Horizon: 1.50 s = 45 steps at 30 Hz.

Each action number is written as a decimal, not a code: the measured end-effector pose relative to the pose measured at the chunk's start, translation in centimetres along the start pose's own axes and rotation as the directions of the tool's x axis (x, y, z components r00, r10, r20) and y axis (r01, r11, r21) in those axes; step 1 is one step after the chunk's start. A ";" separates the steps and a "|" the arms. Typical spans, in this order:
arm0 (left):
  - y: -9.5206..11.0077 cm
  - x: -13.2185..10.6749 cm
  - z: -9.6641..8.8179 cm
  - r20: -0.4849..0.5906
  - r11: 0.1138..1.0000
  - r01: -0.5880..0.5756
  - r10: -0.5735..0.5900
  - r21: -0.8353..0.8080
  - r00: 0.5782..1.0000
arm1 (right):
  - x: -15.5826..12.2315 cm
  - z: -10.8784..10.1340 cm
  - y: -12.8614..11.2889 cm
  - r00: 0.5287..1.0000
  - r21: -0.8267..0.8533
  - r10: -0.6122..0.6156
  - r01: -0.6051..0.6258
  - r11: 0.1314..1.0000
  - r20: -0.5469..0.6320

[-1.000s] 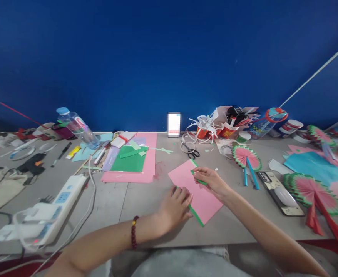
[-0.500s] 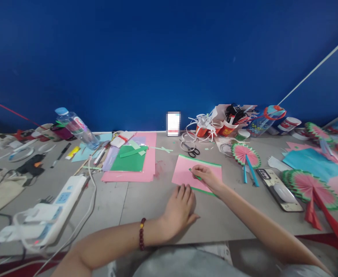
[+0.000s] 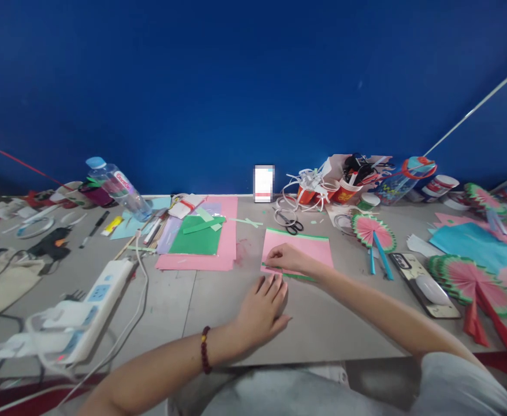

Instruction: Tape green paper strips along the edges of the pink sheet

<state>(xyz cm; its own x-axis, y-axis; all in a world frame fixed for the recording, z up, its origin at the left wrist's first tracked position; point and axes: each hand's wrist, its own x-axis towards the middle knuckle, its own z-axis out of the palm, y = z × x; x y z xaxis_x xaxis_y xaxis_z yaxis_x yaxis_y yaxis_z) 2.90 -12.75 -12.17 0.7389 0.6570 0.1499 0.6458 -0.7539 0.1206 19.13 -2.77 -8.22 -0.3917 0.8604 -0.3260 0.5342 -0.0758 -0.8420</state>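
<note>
A pink sheet of paper with green edging [image 3: 308,247] lies flat on the grey table [image 3: 219,312] in front of me. My right hand [image 3: 286,259] is closed in a pinch on the sheet's near left edge. My left hand [image 3: 263,306] rests flat on the table just below that edge, fingers stretched out towards the paper, a dark bead bracelet on its wrist.
Left of the sheet lie a pink and green paper stack [image 3: 201,240], a water bottle [image 3: 115,188], a glue gun [image 3: 49,247] and a power strip [image 3: 78,309]. Scissors [image 3: 289,222] and cups of tools [image 3: 344,185] sit behind. Paper fans [image 3: 372,231] and a phone [image 3: 424,283] lie to the right.
The pink sheet has been turned from a diagonal lie to square with the table and moved farther away. My right hand slid left along its near edge. My left hand came off the paper.
</note>
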 end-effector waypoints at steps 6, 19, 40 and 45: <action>-0.1 -0.3 0.4 -0.053 1.000 0.007 -0.006 0.012 0.999 | 0.9 0.2 -0.8 0.993 -0.096 0.068 -0.059 0.994 0.097; 0.5 -0.6 0.1 -0.073 0.990 0.129 -0.125 0.054 0.989 | 1.6 1.2 -1.3 0.975 -0.215 0.218 -0.206 0.955 0.035; 0.3 -0.7 0.1 -0.104 0.989 0.131 -0.124 0.067 0.987 | 2.1 1.6 -1.3 0.964 -0.303 0.266 -0.246 0.921 0.027; 0.0 -0.6 -0.3 -0.113 0.984 0.142 -0.130 0.106 0.985 | 2.2 1.6 -1.3 0.963 -0.327 0.270 -0.251 0.911 0.014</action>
<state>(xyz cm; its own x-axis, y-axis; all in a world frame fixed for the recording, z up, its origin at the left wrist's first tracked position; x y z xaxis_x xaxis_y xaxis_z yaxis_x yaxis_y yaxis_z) 2.44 -13.13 -12.00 0.6221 0.7444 0.2428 0.7611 -0.6477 0.0359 16.34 -1.59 -8.59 -0.2434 0.8010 -0.5469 0.8299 -0.1198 -0.5449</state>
